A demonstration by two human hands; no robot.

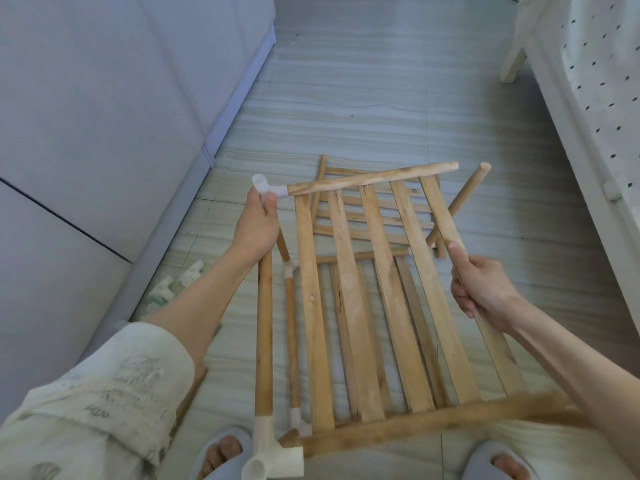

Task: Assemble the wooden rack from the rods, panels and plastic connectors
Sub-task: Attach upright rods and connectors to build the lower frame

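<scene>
The floor (pixel 381 98) of pale striped tiles is stretching away ahead, with open room beyond the scattered wood. A grey cabinet front (pixel 104 116) is walling off the whole left side, and a white bed frame (pixel 568 116) with a dotted cover is closing in the right, so the free lane is running down the middle.

A slatted wooden panel (pixel 367 306) is being held up over the floor, tilted, its five slats running from a far cross rod (pixel 374 177) to a near cross rod (pixel 433 424) that is blurred at its right end. The left hand (pixel 258 223) is gripping a white plastic elbow connector (pixel 265 187) fitted on the left end of the far rod, fingers curled round it. The right hand (pixel 481 289) is gripping the rightmost slat (pixel 446 237), thumb lying along its top and fingers wrapped beneath.

Under the held panel a second slatted panel (pixel 367 216) is lying flat on the floor, with a loose rod (pixel 460 202) slanting across its right edge. To the left, a thick rod (pixel 264 334) is running toward the viewer into a white three-way connector (pixel 273 459) near the feet; a thinner rod (pixel 291 341) just beside it is joined by small white connectors at both ends.

Spare white connectors (pixel 173 285) are lying in a cluster by the cabinet base, well apart from the panels. Two feet in pale blue slippers (pixel 221 452) are standing at the bottom edge.
</scene>
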